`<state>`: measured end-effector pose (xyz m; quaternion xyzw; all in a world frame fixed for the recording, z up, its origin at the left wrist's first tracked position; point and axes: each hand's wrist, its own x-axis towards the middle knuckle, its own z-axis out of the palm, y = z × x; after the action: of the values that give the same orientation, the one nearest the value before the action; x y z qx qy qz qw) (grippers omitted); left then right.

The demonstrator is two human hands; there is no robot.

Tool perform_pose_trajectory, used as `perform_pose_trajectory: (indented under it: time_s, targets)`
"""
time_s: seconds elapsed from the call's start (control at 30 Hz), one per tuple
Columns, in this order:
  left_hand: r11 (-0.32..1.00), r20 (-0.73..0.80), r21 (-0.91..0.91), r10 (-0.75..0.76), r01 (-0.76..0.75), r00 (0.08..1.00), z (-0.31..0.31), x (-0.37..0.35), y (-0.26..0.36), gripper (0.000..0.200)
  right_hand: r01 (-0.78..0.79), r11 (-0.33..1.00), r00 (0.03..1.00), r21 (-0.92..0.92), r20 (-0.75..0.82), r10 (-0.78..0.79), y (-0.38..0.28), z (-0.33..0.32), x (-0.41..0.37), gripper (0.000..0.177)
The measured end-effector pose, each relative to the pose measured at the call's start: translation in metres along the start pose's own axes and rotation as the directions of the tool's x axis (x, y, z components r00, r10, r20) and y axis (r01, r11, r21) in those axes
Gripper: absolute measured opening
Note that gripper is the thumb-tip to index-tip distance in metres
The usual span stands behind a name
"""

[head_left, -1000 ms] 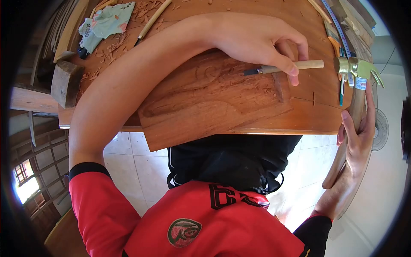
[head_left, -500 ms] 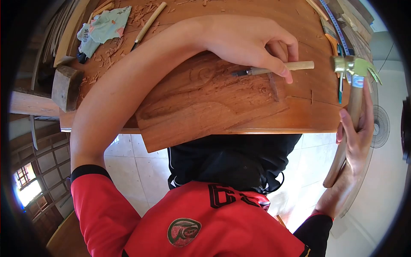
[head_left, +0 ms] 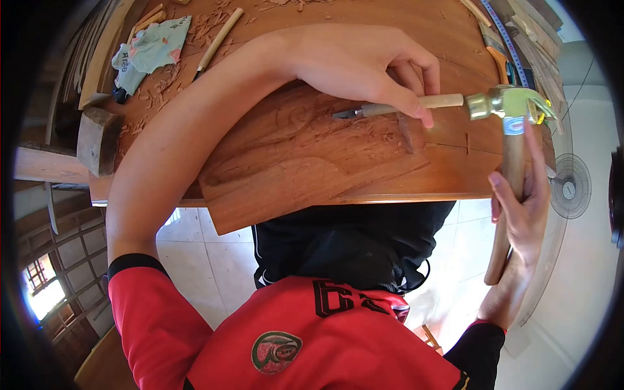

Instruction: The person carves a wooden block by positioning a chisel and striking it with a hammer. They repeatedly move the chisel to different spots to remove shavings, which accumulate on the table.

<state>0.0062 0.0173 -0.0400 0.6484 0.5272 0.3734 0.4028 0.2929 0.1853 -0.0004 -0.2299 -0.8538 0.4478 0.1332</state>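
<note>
Left hand [head_left: 361, 62] clamps the stiff chisel [head_left: 445, 101] by its handle. Right hand [head_left: 520, 208] wraps the hammer [head_left: 512, 149] shaft. Head-heavy, I'd say: grip low.

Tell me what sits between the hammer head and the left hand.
In the head view, only the pale wooden butt of the chisel, gripped by the left hand, fills that gap; the hammer meets or nearly meets its end.

bright, even daylight falls on the reddish-brown wooden worktop [head_left: 455, 170], with soft shadow beneath the bare forearm [head_left: 195, 123]. the brass-headed wooden-handled hammer [head_left: 513, 153] glints. a paned window [head_left: 39, 289] at lower left is blown out white. fisheye bending warps the edges inside a black vignette.
</note>
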Motion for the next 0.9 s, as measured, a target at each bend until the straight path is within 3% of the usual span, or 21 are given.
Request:
perform_pose_trajectory:
  time_s: [0.17, 0.2, 0.3, 0.33, 0.43, 0.47, 0.5, 0.57, 0.63, 0.67, 0.77, 0.8, 0.9]
  targets:
    - [0.999, 0.002, -0.021, -0.046, 0.046, 0.999, 0.001, -0.002, 0.005, 0.028, 0.019, 0.999, 0.996, 0.034, -0.091, -0.016, 0.002, 0.008, 0.001, 0.078]
    - [1.000, 0.002, -0.012, -0.019, 0.019, 1.000, 0.001, -0.002, 0.003, 0.028, -0.062, 0.997, 0.998, 0.040, -0.013, 0.063, -0.003, 0.015, -0.006, 0.079]
    - [1.000, 0.008, 0.002, -0.016, 0.016, 1.000, 0.001, -0.002, 0.001, 0.028, -0.019, 0.997, 1.000, 0.073, 0.025, 0.017, 0.009, 0.008, -0.006, 0.079]
    - [1.000, 0.009, 0.004, -0.027, 0.027, 1.000, 0.001, -0.002, 0.002, 0.028, -0.013, 0.999, 0.999, 0.049, -0.052, 0.016, 0.006, 0.011, -0.003, 0.078]
    - [1.000, 0.017, -0.028, 0.002, -0.001, 1.000, 0.001, -0.002, 0.000, 0.027, -0.037, 0.994, 0.999, 0.107, -0.022, 0.039, 0.005, 0.020, -0.010, 0.079]
    - [1.000, 0.021, -0.004, 0.018, -0.017, 1.000, 0.001, -0.002, 0.000, 0.026, -0.136, 0.982, 0.991, 0.130, 0.005, 0.136, -0.003, 0.026, -0.015, 0.080]
    - [0.999, 0.025, 0.022, 0.032, -0.032, 0.999, 0.001, -0.002, -0.001, 0.025, -0.151, 0.969, 0.988, 0.194, 0.064, 0.141, 0.002, 0.021, -0.015, 0.081]
    - [0.996, 0.029, 0.071, 0.049, -0.051, 0.998, 0.001, -0.005, 0.001, 0.024, -0.155, 0.976, 0.988, 0.152, 0.044, 0.150, 0.008, 0.018, -0.015, 0.082]
    - [0.988, 0.037, 0.129, 0.076, -0.080, 0.996, -0.003, -0.006, 0.008, 0.023, -0.156, 0.956, 0.988, 0.250, 0.021, 0.155, 0.008, 0.018, -0.015, 0.082]
    - [0.992, 0.031, 0.100, 0.079, -0.082, 0.996, -0.004, -0.009, 0.011, 0.025, -0.162, 0.952, 0.985, 0.261, -0.009, 0.170, 0.008, 0.018, -0.016, 0.083]
    - [0.940, -0.172, -0.328, 0.041, -0.096, 0.984, -0.005, -0.028, 0.041, 0.027, -0.123, 0.948, 0.991, 0.293, -0.019, 0.135, 0.013, 0.016, -0.017, 0.083]
    - [0.922, -0.209, -0.360, 0.067, -0.140, 0.976, -0.010, -0.033, 0.041, 0.028, -0.119, 0.947, 0.991, 0.297, -0.021, 0.131, 0.015, 0.016, -0.016, 0.083]
    - [0.969, -0.267, -0.243, -0.107, 0.040, 0.958, -0.024, -0.058, 0.067, 0.027, -0.123, 0.946, 0.991, 0.300, -0.012, 0.132, 0.019, 0.017, -0.017, 0.083]
